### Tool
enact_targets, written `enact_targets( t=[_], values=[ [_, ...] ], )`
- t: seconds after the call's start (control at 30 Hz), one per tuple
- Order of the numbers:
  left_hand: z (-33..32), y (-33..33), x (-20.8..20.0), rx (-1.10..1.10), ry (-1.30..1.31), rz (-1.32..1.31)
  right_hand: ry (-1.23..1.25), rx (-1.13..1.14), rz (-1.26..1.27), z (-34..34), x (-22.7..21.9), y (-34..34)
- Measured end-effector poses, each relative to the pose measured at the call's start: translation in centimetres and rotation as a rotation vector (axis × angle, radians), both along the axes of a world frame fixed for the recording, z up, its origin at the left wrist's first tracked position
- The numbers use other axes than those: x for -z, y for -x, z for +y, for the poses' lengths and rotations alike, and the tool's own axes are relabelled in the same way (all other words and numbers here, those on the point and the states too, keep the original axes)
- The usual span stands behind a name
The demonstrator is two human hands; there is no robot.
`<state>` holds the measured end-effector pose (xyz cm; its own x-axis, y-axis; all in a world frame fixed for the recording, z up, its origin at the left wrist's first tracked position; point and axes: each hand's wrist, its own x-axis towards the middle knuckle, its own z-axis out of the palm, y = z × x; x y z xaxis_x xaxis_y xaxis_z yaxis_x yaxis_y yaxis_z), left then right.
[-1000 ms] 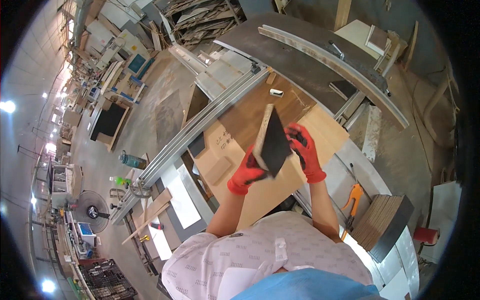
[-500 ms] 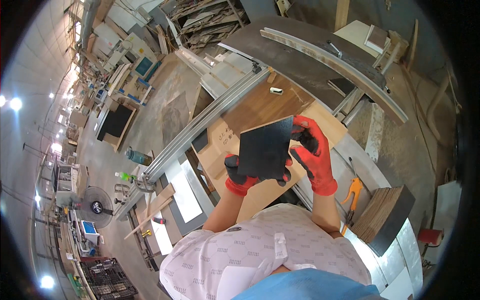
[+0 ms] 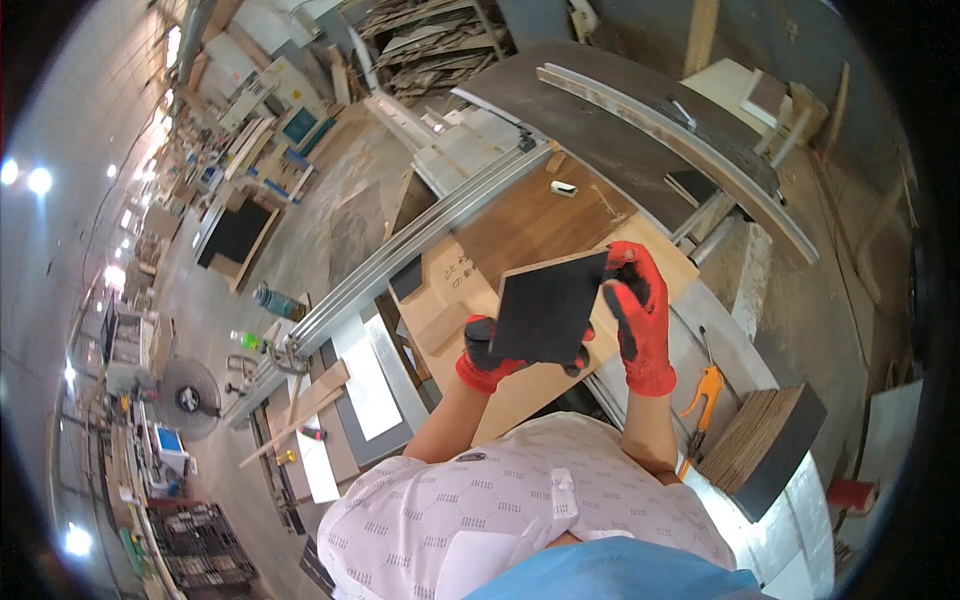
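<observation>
A small black rectangular board (image 3: 548,312) is held up in front of me, its dark face toward me and a thin light-brown edge along its top. Wrapped round its lower left side is my left hand (image 3: 484,360), in a red glove with black palm and fingers; some of its fingertips show past the board's lower right edge. My right hand (image 3: 640,312), gloved alike, is at the upper right corner, with its fingers bent around that edge and its thumb pointing up close to it. Part of both hands' fingers is hidden by the board.
A stack of similar boards (image 3: 765,440) stands at my right, beside orange-handled pliers (image 3: 706,392). Below the held board lie brown panels (image 3: 540,225) with a small white object (image 3: 563,188). A metal rail (image 3: 400,237) crosses at left; a curved fence (image 3: 690,150) lies beyond.
The board has tilted slightly and sits a little further right and lower in the view. My right thumb has come up closer to its fingers. The whole view has shifted slightly.
</observation>
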<state>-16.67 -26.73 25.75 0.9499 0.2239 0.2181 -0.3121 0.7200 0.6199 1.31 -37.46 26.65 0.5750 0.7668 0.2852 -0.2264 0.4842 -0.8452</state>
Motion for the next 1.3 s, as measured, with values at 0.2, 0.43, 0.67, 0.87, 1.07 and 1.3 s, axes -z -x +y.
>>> enact_targets(
  t=[0.2,0.43,0.67,0.87,1.07,1.3],
  values=[
    [4.4,1.9,6.9,-0.385,-0.629,0.518,0.260,-0.057,0.002,6.4,15.3,-2.6],
    [18.2,12.8,18.1,-0.973,-1.508,1.138,0.677,0.296,-1.135,5.1,28.0,1.1],
    [31.6,23.8,22.0,-0.907,-1.535,1.522,0.658,0.347,-1.191,5.4,28.2,1.5],
    [34.5,23.3,25.3,-0.878,-1.456,1.485,0.701,0.365,-1.190,5.4,28.4,1.1],
    [33.1,22.2,27.3,-1.077,-1.320,1.597,0.729,0.342,-1.182,5.3,28.2,1.1],
    [31.3,20.8,25.7,-1.150,-1.272,1.807,0.687,0.337,-1.203,5.5,28.0,1.6]
  ],
)
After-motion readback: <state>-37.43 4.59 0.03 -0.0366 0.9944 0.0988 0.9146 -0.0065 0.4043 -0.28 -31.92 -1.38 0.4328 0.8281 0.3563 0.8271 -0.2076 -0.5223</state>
